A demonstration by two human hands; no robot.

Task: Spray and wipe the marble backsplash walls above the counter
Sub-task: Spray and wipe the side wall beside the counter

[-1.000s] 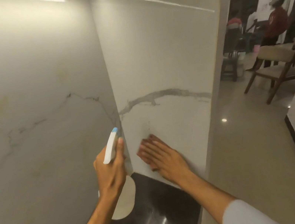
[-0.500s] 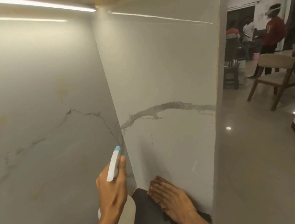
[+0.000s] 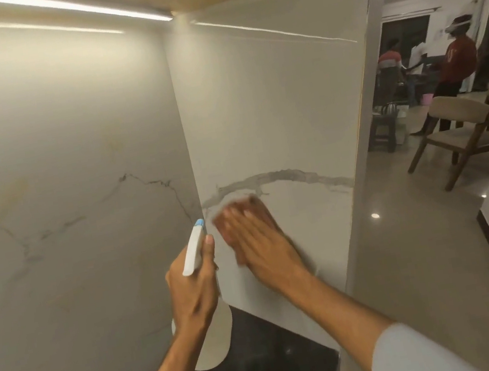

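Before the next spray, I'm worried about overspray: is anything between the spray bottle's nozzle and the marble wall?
Nothing visible. The nozzle points at the bare marble wall; the right hand and cloth wipe just beside it.

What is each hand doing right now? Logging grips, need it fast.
Left hand: closed around the spray bottle.
Right hand: flat and open, pressing a reddish-brown cloth against the marble side wall; blurred.

Tight corner: white grey-veined marble side panel meets back wall; white spray bottle in left hand crowds it. Panel's upper face clear, open floor right of panel.
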